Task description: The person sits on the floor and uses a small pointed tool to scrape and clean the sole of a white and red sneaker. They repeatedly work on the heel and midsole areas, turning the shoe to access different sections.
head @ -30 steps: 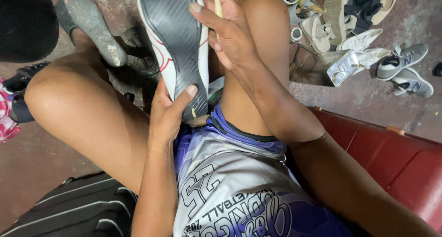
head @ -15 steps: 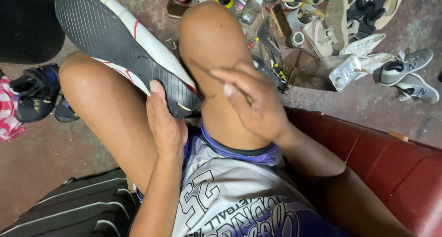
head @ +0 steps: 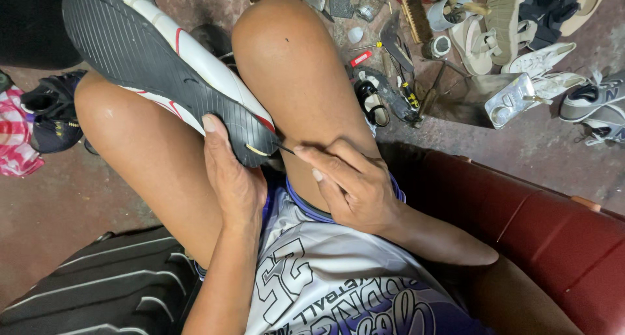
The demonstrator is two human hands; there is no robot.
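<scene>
- Left hand (head: 236, 179) wrapped around heel end of white shoe (head: 163, 74), ribbed dark rubber sole up, resting across bare thighs.
- Right hand (head: 355, 185) pinching thin needle (head: 285, 149) at sole edge.
- Beyond knees: bristle brush (head: 415, 17), pale sandal (head: 501, 22) on stained floor.

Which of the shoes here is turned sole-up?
The white shoe with red trim, gripped by the left hand across the knees, shows its dark ribbed sole. The grey sneakers on the floor at right stand upright.
</scene>
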